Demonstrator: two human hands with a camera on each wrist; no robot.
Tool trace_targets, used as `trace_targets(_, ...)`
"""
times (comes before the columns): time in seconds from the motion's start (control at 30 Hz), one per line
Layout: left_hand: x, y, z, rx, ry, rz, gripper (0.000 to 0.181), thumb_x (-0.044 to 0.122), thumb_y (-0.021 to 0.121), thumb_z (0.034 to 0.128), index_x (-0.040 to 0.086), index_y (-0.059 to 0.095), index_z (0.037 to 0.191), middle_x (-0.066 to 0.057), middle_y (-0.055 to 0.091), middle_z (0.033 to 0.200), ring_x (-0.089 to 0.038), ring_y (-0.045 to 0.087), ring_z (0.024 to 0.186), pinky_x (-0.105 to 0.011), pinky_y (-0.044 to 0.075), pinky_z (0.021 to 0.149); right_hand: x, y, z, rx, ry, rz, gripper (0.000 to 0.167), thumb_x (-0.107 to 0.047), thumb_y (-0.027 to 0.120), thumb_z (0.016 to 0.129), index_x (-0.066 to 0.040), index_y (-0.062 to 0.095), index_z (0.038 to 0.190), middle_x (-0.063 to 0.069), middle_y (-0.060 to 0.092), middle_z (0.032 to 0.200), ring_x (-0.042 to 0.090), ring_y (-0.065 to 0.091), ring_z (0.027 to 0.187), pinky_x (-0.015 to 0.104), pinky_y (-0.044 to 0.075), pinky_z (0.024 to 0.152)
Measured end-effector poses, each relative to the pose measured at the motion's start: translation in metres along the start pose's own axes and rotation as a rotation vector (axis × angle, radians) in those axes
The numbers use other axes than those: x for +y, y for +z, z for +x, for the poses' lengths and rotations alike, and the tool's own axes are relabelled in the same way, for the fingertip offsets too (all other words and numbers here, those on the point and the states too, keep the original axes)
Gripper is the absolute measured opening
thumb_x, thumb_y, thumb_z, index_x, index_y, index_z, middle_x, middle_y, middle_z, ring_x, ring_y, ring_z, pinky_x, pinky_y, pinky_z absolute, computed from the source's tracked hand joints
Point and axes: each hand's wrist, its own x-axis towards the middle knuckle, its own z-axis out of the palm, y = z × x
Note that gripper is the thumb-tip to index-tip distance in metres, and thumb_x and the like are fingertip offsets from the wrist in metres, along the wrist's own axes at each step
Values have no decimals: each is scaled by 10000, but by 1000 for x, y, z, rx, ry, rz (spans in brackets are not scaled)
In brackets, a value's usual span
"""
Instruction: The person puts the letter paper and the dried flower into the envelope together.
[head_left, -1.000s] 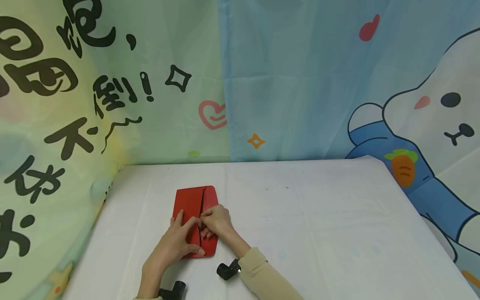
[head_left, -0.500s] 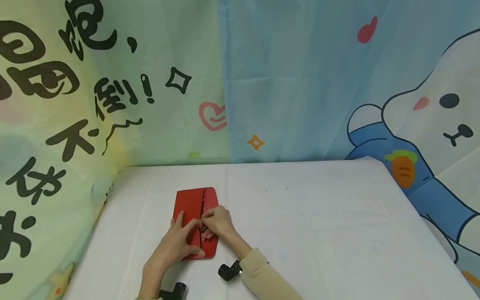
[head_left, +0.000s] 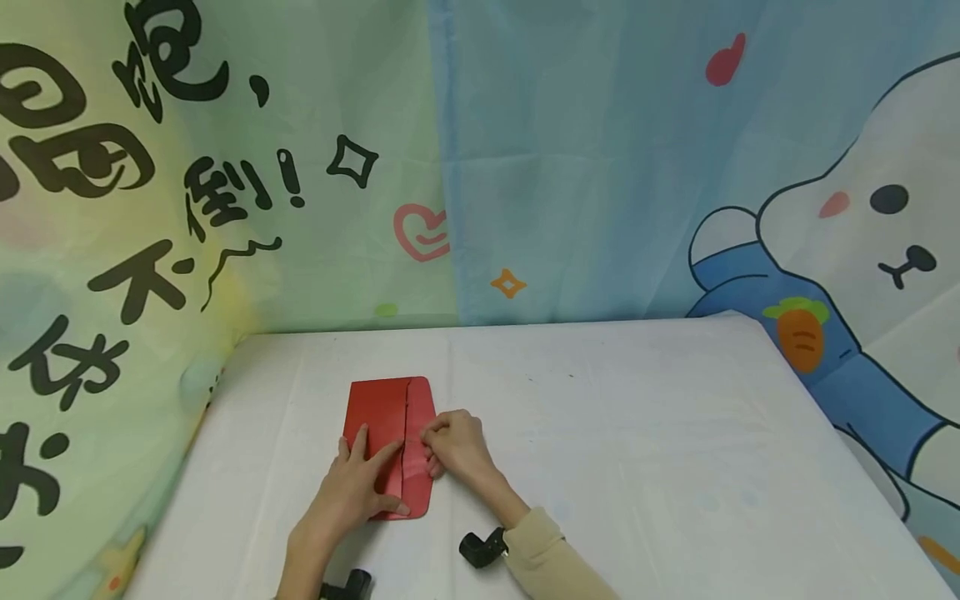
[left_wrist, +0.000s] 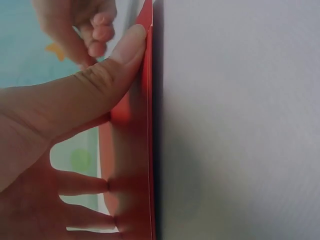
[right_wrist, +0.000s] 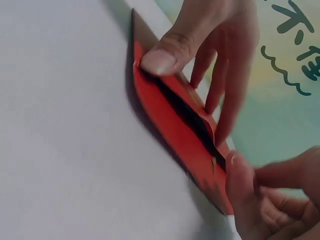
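A red envelope (head_left: 378, 402) lies flat on the white table, its rounded flap (head_left: 418, 492) folded out to the right. My left hand (head_left: 348, 490) rests on it with fingers spread, and the thumb presses near the lower end of the flap's crease. In the right wrist view a dark slit of the envelope (right_wrist: 172, 120) gapes slightly between the left thumb and fingers. Over the flap's right side is my right hand (head_left: 460, 446), fingers curled and thumb close against the forefinger. No object shows between those fingertips.
A white cloth covers the table (head_left: 637, 450). Behind and to the left hang printed curtains (head_left: 570, 167) with lettering and a cartoon bear. Black camera mounts (head_left: 482, 547) sit at both wrists, low over the table.
My right hand has moved a little to the right, from the envelope's slit out over the flap toward its outer edge. The left hand and envelope stay nearly in place.
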Motion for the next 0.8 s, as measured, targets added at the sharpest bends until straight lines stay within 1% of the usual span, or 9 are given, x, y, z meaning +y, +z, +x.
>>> trace_targets(0.07, 0, -1, 0, -10, -13, -3, 928, 453, 930, 690, 146, 553, 1480, -366, 288, 1599, -724, 240, 1399, -754, 398, 1040, 1, -3, -2, -6, -16, -11, 115, -3, 648, 944, 87, 716, 921, 203, 702, 658, 143, 634, 409, 320, 571, 449)
trace_targets(0.13, 0, -1, 0, -12, -10, -5, 884, 489, 888, 741, 137, 555, 1480, -352, 297, 1603, -726, 224, 1404, -755, 377, 1058, 0, -5, -4, -12, -31, -20, 120, -16, 650, 953, 87, 713, 938, 212, 702, 667, 136, 626, 415, 319, 573, 455)
trace_targets(0.23, 1, 1, 1, 12, 12, 8, 767, 519, 793, 847, 127, 571, 1466, -313, 349, 1597, -740, 223, 1392, -762, 353, 1072, -1, -8, -7, -7, -52, -36, 130, -30, 664, 956, 89, 715, 966, 208, 704, 672, 135, 623, 429, 319, 572, 461)
trace_targets(0.3, 2, 2, 2, 30, 34, 29, 677, 496, 738, 908, 117, 590, 1448, -298, 384, 1585, -759, 230, 1373, -772, 336, 1076, -1, -11, -10, -1, -56, -38, 135, -32, 668, 958, 91, 717, 987, 208, 705, 679, 129, 618, 435, 316, 572, 466)
trace_targets(0.37, 1, 3, 1, 55, 45, 54, 596, 460, 708, 945, 111, 616, 1420, -285, 422, 1564, -765, 260, 1351, -784, 333, 1067, -1, -14, -13, 3, -62, -44, 135, -32, 667, 962, 90, 717, 996, 211, 704, 682, 123, 609, 434, 313, 572, 470)
trace_targets(0.5, 1, 1, 1, 90, 45, 87, 502, 403, 697, 967, 112, 652, 1374, -276, 474, 1524, -751, 309, 1333, -803, 324, 1054, -1, -18, -17, 12, -75, -55, 121, -29, 668, 964, 81, 716, 982, 213, 699, 676, 111, 596, 427, 293, 568, 472)
trace_targets(0.57, 2, 1, 2, 107, 42, 104, 467, 377, 702, 967, 117, 667, 1353, -272, 497, 1501, -735, 322, 1338, -811, 319, 1052, -1, -21, -19, 20, -100, -69, 120, -30, 671, 961, 78, 720, 976, 204, 699, 668, 127, 605, 425, 279, 559, 467)
trace_targets(0.67, 6, 2, 5, 137, 37, 117, 412, 343, 707, 968, 113, 694, 1309, -262, 517, 1470, -701, 339, 1349, -816, 325, 1042, 2, -28, -22, 24, -150, -97, 128, -47, 670, 967, 65, 728, 988, 182, 704, 676, 162, 623, 445, 241, 538, 464)
trace_targets(0.8, 14, 3, 11, 161, 45, 120, 362, 316, 709, 968, 74, 721, 1237, -251, 514, 1454, -662, 370, 1346, -802, 347, 1037, 9, -43, -25, 38, -231, -155, 127, -72, 674, 976, 35, 743, 985, 151, 717, 709, 223, 638, 488, 204, 497, 467)
